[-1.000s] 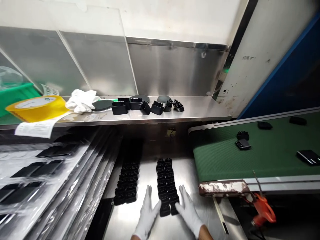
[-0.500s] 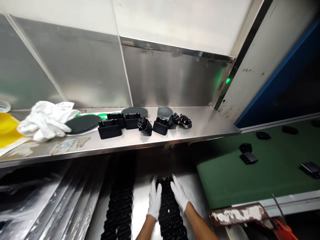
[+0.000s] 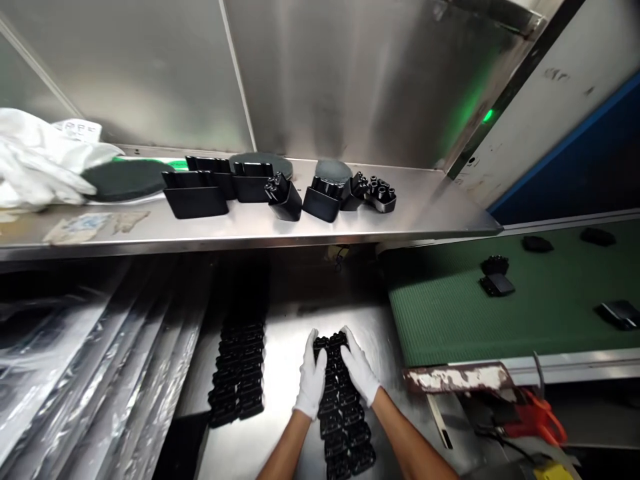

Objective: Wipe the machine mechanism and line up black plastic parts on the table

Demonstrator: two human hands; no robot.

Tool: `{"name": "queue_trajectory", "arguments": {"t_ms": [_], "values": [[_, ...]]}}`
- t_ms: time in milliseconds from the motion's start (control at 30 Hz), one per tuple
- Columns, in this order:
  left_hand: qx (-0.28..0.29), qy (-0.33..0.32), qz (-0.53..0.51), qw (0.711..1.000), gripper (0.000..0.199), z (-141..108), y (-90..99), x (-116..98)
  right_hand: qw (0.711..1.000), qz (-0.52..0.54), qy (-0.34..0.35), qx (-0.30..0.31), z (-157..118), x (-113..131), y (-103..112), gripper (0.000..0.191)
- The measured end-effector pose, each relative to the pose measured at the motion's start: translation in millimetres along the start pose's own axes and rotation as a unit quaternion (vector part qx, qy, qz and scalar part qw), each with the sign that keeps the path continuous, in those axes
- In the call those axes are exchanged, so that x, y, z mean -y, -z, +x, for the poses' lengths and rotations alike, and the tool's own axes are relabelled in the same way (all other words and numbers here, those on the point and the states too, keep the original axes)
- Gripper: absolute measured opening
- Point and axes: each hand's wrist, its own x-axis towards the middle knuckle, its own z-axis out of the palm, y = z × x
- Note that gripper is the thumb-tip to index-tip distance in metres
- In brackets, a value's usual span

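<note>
Two side-by-side columns of black plastic parts (image 3: 344, 407) run along the metal bench, closely packed. My left hand (image 3: 312, 380), in a white glove, holds the far end of this double column from the left, its thumb lying near the parts' edge. On the opposite side my right hand (image 3: 359, 371), also gloved in white, grips the same far end, fingers round the outer edge. The fingertips are partly hidden by the parts. To the left stands a second double column of black plastic parts (image 3: 237, 373), touched by neither hand.
A steel shelf (image 3: 425, 213) crosses above the bench, carrying several black parts (image 3: 196, 197), dark round pads (image 3: 120, 180) and white gloves (image 3: 35, 163). Plastic-wrapped sheets (image 3: 125, 360) stand at left. On the right are a green conveyor belt (image 3: 450, 320) with black parts and an orange-handled tool (image 3: 543, 417).
The view has tilted downward and come closer, so more of the bench and both columns shows. Both hands stay at the column's far end, with the fingers drawn closer round the parts.
</note>
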Motion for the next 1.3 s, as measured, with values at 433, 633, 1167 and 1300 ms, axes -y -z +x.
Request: {"name": "queue_trajectory", "arguments": {"t_ms": [433,633,1167,1300], "values": [[-0.001,-0.004,0.059,0.998,0.068,-56,1.1,4,0.999,0.003,0.029,0.016,-70,-26,41,0.074],[0.084,-0.023,0.267,0.960,0.091,-151,31.2,37,0.993,-0.104,0.014,0.061,-187,-74,57,0.109],[0.099,-0.096,0.336,0.932,0.125,-159,10.9,42,0.958,-0.263,0.097,0.064,-167,-52,29,0.126],[0.104,-0.062,0.356,0.926,0.128,-160,19.1,38,0.962,-0.261,0.074,0.041,-172,-54,27,0.132]]}}
